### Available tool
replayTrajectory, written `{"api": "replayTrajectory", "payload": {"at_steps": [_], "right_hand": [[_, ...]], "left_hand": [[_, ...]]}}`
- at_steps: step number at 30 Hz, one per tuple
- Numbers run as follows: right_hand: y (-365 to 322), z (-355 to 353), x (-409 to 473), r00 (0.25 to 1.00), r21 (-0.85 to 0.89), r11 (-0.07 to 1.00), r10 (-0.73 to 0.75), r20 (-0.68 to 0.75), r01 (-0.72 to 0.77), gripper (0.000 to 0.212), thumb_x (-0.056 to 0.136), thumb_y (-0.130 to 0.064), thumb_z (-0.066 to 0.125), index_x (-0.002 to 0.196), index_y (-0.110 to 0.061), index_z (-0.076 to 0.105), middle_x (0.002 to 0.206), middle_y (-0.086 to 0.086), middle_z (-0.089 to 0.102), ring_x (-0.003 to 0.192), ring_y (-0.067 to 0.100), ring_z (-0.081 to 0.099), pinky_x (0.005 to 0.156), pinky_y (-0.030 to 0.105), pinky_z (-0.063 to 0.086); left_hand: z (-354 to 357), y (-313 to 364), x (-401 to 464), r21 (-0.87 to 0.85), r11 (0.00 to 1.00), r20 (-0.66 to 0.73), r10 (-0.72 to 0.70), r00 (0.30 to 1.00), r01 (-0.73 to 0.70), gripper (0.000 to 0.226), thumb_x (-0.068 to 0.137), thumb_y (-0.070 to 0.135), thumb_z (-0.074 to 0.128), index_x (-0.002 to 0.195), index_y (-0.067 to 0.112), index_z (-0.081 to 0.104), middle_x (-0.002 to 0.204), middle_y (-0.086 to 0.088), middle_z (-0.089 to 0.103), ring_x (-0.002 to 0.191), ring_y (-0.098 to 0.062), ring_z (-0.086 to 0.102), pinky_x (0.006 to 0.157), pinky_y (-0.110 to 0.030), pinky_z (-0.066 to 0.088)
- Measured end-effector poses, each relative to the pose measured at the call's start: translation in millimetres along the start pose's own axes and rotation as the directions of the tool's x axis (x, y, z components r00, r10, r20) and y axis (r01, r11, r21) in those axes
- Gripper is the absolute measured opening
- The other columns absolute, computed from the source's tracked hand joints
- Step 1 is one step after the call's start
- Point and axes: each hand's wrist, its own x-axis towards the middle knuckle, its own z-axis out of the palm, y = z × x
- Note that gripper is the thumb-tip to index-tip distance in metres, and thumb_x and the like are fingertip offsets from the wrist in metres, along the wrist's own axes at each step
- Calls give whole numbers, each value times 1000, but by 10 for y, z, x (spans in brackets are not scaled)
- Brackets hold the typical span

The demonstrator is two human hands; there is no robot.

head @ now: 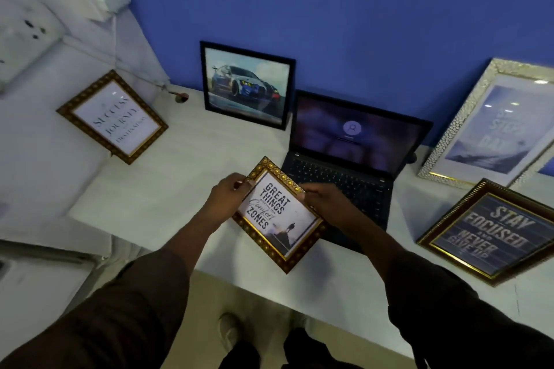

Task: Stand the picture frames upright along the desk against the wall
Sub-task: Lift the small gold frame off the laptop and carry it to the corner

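Observation:
I hold a small gold-framed picture (278, 216) reading "Great things... comfort zones" above the desk's front edge. My left hand (224, 195) grips its upper left corner and my right hand (326, 204) grips its right side. A black-framed car picture (245, 85) stands upright against the blue wall. A gold-framed "Success journey" picture (112, 117) leans against the left side wall. A silvery-framed picture (491, 126) leans on the blue wall at the right. A dark-framed "Stay focused" picture (491, 232) lies flat on the desk at the right.
An open laptop (350, 159) sits mid-desk behind the held frame, its screen lit. The white desk (168, 177) runs along the blue wall. Wall sockets (30, 30) and a cable are at the upper left. My feet show on the floor below the desk edge.

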Motion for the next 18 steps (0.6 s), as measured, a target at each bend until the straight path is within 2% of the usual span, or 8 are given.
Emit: {"api": "replayTrajectory", "payload": {"at_steps": [2, 4, 8, 11, 13, 15, 16, 18], "right_hand": [[-194, 88, 107, 999, 22, 1000, 4, 35, -5, 22, 99, -21, 60, 113, -11, 74, 100, 10, 79, 91, 25, 77, 77, 31, 60], [-411, 244, 236, 999, 56, 998, 21, 37, -23, 23, 96, -19, 65, 112, -6, 75, 101, 12, 79, 89, 22, 76, 75, 27, 60], [-757, 635, 418, 993, 299, 951, 102, -51, -83, 23, 97, -23, 63, 103, -5, 76, 96, 17, 76, 85, 27, 69, 72, 30, 56], [-904, 975, 548, 978, 466, 875, 191, -80, -133, 35, 99, -38, 58, 109, -10, 75, 106, 14, 78, 98, 28, 73, 93, 42, 56], [-971, 1240, 663, 962, 520, 841, 245, -122, -148, 42, 98, -47, 56, 113, -13, 75, 108, 12, 79, 104, 30, 74, 98, 46, 54], [-1067, 1535, 733, 939, 546, 818, 308, -152, -180, 44, 99, -50, 52, 110, -14, 75, 103, 11, 80, 96, 32, 76, 91, 48, 58], [-1099, 1642, 758, 928, 558, 809, 330, -173, -185, 44, 99, -49, 51, 109, -13, 75, 101, 12, 80, 93, 34, 77, 89, 52, 59], [-1181, 1778, 801, 922, 557, 814, 327, -208, -163, 45, 98, -49, 52, 108, -12, 75, 100, 14, 80, 93, 38, 76, 90, 58, 58]], "left_hand": [[-214, -104, -39, -41, 999, 15, 1, 1000, 0, 21, 95, 40, 57, 96, 22, 68, 98, -4, 74, 94, -25, 69, 75, -34, 53], [-487, -255, -94, -152, 988, -2, -14, 1000, 14, 18, 95, 35, 59, 85, 21, 66, 87, -6, 74, 82, -26, 68, 67, -36, 52], [-971, -561, -265, -385, 921, -54, -93, 994, 65, 18, 100, 23, 56, 89, 10, 61, 94, -16, 75, 82, -32, 71, 67, -39, 54], [-1308, -705, -329, -556, 828, -82, -140, 987, 71, 15, 100, 20, 57, 90, 9, 59, 97, -19, 77, 80, -33, 74, 68, -43, 58], [-1487, -744, -362, -598, 799, -99, -137, 986, 51, 18, 101, 21, 56, 87, 10, 58, 82, -10, 78, 67, -23, 73, 57, -31, 57], [-1607, -790, -446, -621, 781, -80, -142, 987, 62, 28, 104, 29, 50, 85, 11, 61, 64, 3, 74, 56, -14, 70, 52, -23, 52], [-1646, -824, -459, -643, 761, -57, -154, 986, 81, 35, 105, 36, 46, 90, 11, 66, 67, 3, 76, 60, -13, 73, 57, -24, 55], [-1760, -887, -472, -711, 687, 5, -210, 978, 150, 54, 102, 54, 39, 109, 11, 72, 91, -6, 81, 87, -23, 77, 81, -39, 60]]}}
